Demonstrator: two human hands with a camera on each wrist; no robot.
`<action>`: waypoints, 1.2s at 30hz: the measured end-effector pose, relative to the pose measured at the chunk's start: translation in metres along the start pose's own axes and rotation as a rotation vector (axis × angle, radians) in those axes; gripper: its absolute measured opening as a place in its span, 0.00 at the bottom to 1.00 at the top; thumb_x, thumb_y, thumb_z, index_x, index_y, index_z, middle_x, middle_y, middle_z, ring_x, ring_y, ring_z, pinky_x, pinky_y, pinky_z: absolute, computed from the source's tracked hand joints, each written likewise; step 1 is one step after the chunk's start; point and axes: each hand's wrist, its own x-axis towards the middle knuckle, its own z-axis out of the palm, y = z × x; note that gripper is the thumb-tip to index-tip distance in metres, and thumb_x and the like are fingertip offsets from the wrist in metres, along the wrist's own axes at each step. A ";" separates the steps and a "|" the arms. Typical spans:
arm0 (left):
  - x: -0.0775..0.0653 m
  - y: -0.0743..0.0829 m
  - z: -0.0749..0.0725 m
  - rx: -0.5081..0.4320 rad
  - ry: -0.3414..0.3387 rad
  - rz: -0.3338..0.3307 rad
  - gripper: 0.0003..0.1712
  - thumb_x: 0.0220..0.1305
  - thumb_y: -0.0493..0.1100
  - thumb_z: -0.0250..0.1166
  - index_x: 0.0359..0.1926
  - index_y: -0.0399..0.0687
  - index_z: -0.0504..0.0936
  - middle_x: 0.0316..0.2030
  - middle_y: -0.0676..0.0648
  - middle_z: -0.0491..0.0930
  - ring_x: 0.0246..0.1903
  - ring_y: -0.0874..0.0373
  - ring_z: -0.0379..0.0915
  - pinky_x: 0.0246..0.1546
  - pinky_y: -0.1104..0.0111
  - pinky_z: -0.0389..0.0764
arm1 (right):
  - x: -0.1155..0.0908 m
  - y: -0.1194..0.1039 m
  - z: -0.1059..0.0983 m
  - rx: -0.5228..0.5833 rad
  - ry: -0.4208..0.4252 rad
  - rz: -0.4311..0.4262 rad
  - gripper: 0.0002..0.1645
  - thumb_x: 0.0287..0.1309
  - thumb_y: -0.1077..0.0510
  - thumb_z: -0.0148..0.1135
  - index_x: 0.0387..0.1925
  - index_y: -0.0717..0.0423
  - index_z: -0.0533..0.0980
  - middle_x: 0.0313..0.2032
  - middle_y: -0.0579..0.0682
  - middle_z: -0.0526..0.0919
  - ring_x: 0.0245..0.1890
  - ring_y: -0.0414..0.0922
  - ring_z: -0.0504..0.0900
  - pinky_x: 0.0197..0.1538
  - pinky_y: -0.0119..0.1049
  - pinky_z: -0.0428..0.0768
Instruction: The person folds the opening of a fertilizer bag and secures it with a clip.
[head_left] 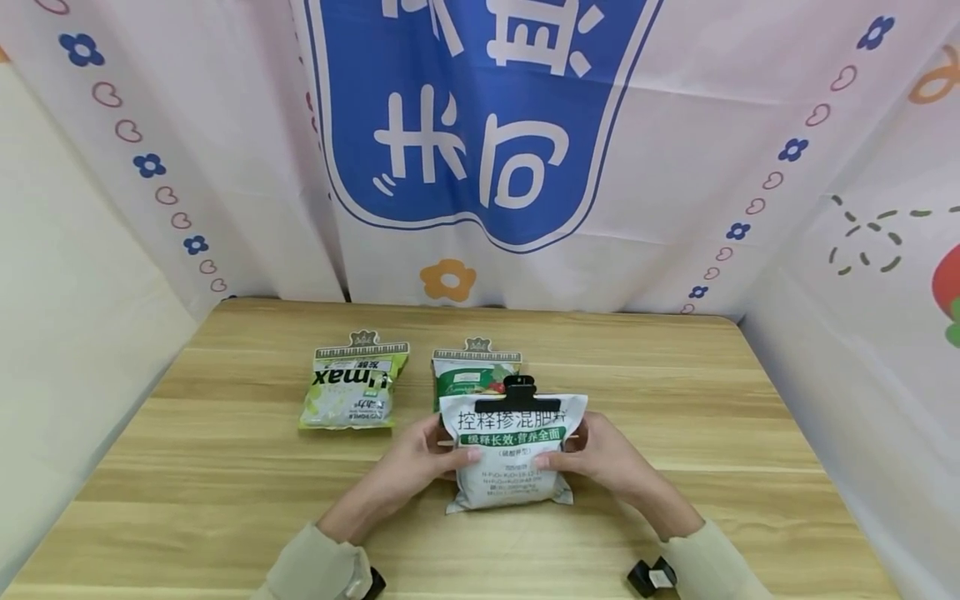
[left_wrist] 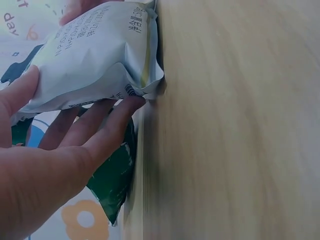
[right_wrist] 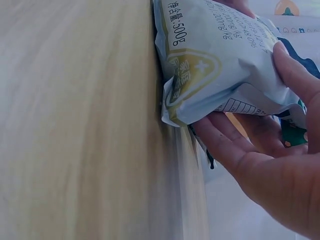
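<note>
A white fertilizer bag (head_left: pixel 510 475) with a black clip (head_left: pixel 517 396) across its top stands between my two hands, tilted, its bottom edge at the table. My left hand (head_left: pixel 420 454) grips its left side, thumb on the front and fingers behind, as the left wrist view also shows. On the other side my right hand (head_left: pixel 603 454) holds it the same way; in the right wrist view the fingers (right_wrist: pixel 225 137) reach under the bag's back. Directly behind it lies a green packet (head_left: pixel 468 375) with a pale clip, its lower part hidden by the white bag.
Left of the hands, a yellow-green packet (head_left: pixel 351 392) with a decorated clip (head_left: pixel 363 345) lies on the wooden table (head_left: pixel 225 475). A printed white curtain (head_left: pixel 675 208) hangs behind the table's back edge, with more cloth at both sides.
</note>
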 end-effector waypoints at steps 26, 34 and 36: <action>0.023 0.021 0.026 -0.013 -0.099 0.020 0.31 0.72 0.45 0.69 0.70 0.46 0.68 0.52 0.33 0.85 0.34 0.48 0.89 0.33 0.50 0.90 | -0.017 -0.003 -0.031 0.207 -0.009 0.052 0.36 0.65 0.56 0.72 0.63 0.74 0.67 0.42 0.53 0.86 0.40 0.47 0.90 0.48 0.45 0.90; 0.038 0.028 0.040 -0.033 -0.045 -0.029 0.35 0.71 0.49 0.70 0.72 0.51 0.66 0.51 0.34 0.84 0.32 0.46 0.89 0.32 0.50 0.90 | -0.018 0.003 -0.045 0.248 -0.016 0.095 0.39 0.73 0.53 0.65 0.69 0.75 0.59 0.42 0.50 0.92 0.40 0.47 0.92 0.48 0.43 0.90; 0.043 0.031 0.044 -0.034 -0.034 -0.044 0.35 0.72 0.49 0.70 0.73 0.54 0.65 0.51 0.35 0.84 0.32 0.46 0.89 0.32 0.49 0.90 | -0.019 0.004 -0.048 0.256 -0.007 0.108 0.39 0.74 0.52 0.64 0.70 0.74 0.58 0.43 0.49 0.92 0.41 0.46 0.92 0.49 0.42 0.90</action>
